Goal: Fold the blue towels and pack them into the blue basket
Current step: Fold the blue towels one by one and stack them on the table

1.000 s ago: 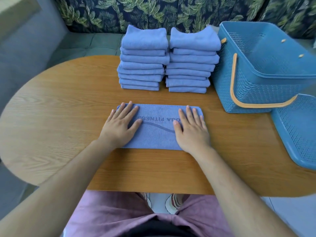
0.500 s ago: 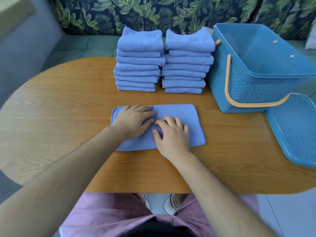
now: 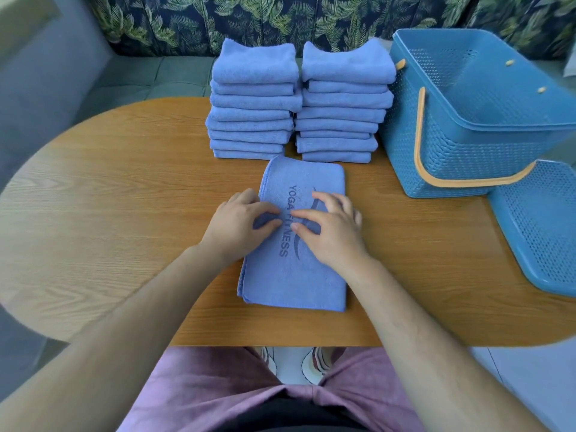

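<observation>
With our left hand (image 3: 240,224) and right hand (image 3: 330,227) each pinching the towel (image 3: 293,275) at its middle, an uneven lift toward 12 o'clock could skew the fold.

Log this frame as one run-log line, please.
stage: folding | left hand + right hand: pinching towel at mid-length | two folded stacks behind | basket: no towels visible inside

Single head-worn wide-angle view, looking forward and steeply down from above the seated person's lap. Close range: the oval wooden desk (image 3: 124,213) fills mid-frame, edges bowed by the lens; the leaf-patterned sofa back (image 3: 280,20) lines the top.
</observation>
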Motion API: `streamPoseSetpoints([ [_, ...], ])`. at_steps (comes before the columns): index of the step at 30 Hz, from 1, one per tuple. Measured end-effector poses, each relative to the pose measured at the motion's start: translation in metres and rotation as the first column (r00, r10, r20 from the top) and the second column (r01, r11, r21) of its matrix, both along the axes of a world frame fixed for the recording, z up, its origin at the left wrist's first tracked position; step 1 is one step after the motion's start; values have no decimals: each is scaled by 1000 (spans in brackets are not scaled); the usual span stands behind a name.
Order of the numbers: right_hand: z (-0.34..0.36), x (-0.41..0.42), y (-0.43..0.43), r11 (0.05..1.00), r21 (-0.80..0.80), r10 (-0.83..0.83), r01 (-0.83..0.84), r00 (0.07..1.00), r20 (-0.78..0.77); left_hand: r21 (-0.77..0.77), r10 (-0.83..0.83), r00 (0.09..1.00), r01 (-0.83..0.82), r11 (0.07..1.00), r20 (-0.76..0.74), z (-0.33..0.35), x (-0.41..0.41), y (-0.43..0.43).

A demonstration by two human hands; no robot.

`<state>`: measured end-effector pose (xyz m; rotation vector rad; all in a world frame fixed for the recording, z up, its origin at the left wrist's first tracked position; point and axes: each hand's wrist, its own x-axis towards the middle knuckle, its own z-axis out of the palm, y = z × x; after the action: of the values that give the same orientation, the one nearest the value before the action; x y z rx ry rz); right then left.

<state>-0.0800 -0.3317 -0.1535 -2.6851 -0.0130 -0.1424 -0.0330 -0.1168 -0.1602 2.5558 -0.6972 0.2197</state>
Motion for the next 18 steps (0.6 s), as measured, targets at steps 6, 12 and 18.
streamPoseSetpoints([
  [6,-2,-15,-40,992,77,-99,101,995,-32,-37,66,997,-68,997,-49,-9,10,35],
  [12,-2,-29,-62,982,125,-141,142,990,-17,7,100,995,-100,995,-19,-10,3,41],
  [18,-4,-41,-68,964,172,-216,204,975,57,44,115,993,-114,993,-29,-7,-3,41],
])
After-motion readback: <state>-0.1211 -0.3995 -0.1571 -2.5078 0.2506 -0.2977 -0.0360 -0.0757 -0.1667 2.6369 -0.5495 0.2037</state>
